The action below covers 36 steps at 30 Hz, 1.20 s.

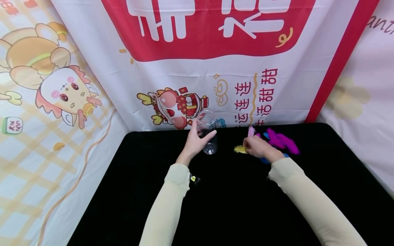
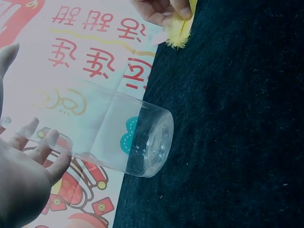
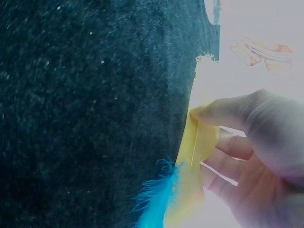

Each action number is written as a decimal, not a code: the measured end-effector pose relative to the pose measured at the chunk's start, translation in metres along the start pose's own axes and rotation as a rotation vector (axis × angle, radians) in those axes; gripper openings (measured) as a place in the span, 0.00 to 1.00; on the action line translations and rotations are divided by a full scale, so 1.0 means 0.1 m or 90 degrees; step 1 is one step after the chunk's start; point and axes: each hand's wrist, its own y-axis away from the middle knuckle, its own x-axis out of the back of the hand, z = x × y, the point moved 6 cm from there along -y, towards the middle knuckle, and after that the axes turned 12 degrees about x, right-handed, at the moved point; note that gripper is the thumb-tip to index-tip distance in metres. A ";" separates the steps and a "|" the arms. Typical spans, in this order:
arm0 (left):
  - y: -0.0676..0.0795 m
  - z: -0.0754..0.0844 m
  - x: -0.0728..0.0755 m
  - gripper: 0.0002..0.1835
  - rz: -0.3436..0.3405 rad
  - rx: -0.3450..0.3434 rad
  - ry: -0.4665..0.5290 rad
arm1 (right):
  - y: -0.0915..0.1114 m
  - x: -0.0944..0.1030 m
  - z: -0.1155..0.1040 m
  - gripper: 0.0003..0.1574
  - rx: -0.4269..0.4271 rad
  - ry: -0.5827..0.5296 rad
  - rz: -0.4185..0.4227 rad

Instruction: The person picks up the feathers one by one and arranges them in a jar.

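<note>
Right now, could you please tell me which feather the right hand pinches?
The yellow feather: the right hand pinches it; magenta feathers and blue feathers lie unheld on the table.

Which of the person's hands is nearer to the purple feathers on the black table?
Right. The right hand pinches a yellow feather just left of the purple feathers; the left hand is farther left, around the clear cup.

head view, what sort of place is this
Probably a small makeshift booth or filming corner: printed hanging sheets close in the back and sides of a black-topped table, and loose bright feathers lie on it.
</note>
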 end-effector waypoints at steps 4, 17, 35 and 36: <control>-0.01 0.01 0.00 0.44 0.001 -0.010 0.003 | 0.00 0.02 0.00 0.07 -0.013 0.002 0.005; -0.01 0.06 -0.01 0.45 -0.009 -0.035 0.026 | -0.03 0.10 -0.07 0.05 -0.020 -0.013 0.038; -0.02 0.05 -0.01 0.46 -0.013 -0.005 0.032 | -0.09 0.25 -0.08 0.06 -0.038 -0.101 0.117; -0.02 0.05 -0.01 0.46 -0.013 -0.006 0.033 | -0.08 0.25 -0.07 0.06 -0.043 -0.118 0.118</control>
